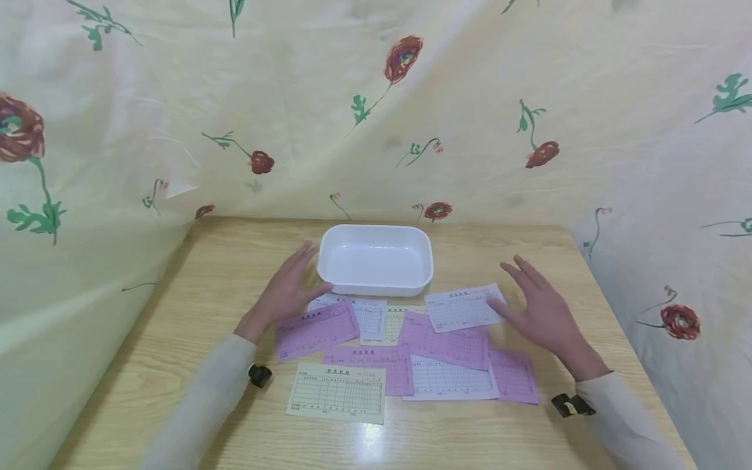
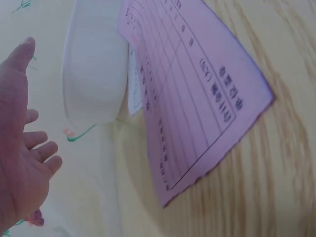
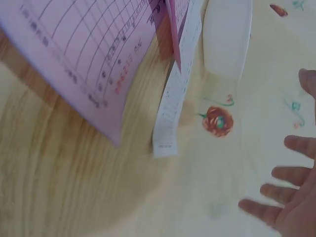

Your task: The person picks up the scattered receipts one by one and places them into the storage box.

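Left grip (image 1: pixel 284 290) and right grip (image 1: pixel 545 318) hover outstretched near paper slips (image 1: pixel 376 369).

Cream cloth (image 1: pixel 317 78) (printed with red flowers (image 1: pixel 403 59)) hangs behind and beside a wood-grained table (image 1: pixel 235 261) catching glare (image 1: pixel 370 436).

Patterned cloth (image 1: pixel 323 137) around a pale wood-grained worktop (image 1: pixel 223 274)
The cream cloth rises behind the worktop and along its left and right sides, printed with red flowers (image 1: pixel 403 59) and green leaves (image 1: pixel 361 109); a bright reflection (image 1: pixel 370 437) shines on the wood.
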`<state>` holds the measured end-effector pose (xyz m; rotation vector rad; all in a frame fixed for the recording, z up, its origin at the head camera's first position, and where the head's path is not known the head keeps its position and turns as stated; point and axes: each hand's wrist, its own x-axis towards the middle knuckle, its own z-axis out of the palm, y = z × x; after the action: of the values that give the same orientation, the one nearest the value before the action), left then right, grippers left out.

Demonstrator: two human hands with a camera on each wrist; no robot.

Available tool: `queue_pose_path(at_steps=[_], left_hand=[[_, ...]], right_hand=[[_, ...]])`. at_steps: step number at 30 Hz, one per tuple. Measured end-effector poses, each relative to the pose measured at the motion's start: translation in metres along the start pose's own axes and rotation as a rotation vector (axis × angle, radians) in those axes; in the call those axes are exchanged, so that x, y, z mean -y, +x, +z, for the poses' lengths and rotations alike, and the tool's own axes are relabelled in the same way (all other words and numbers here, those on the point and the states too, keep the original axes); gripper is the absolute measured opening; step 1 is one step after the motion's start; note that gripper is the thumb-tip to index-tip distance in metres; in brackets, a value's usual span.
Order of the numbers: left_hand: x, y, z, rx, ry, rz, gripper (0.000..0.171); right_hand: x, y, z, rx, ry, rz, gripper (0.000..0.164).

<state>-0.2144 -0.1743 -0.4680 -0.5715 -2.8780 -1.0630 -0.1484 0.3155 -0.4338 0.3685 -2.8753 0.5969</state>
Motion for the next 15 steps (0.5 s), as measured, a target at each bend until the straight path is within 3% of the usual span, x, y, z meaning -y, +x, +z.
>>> queue_pose_path(at_steps=[7, 15], left_hand=[[0.003, 0.005, 0.007, 0.025, -0.039, -0.013, 0.096], [0.007, 0.011, 0.013, 0.054, -0.036, -0.032, 0.100]], right_hand=[[-0.025, 0.004, 0.005, 0.006, 0.197, 0.043, 0.070], [-0.048, 0.004, 0.007, 0.116, 0.327, 0.207, 0.080]])
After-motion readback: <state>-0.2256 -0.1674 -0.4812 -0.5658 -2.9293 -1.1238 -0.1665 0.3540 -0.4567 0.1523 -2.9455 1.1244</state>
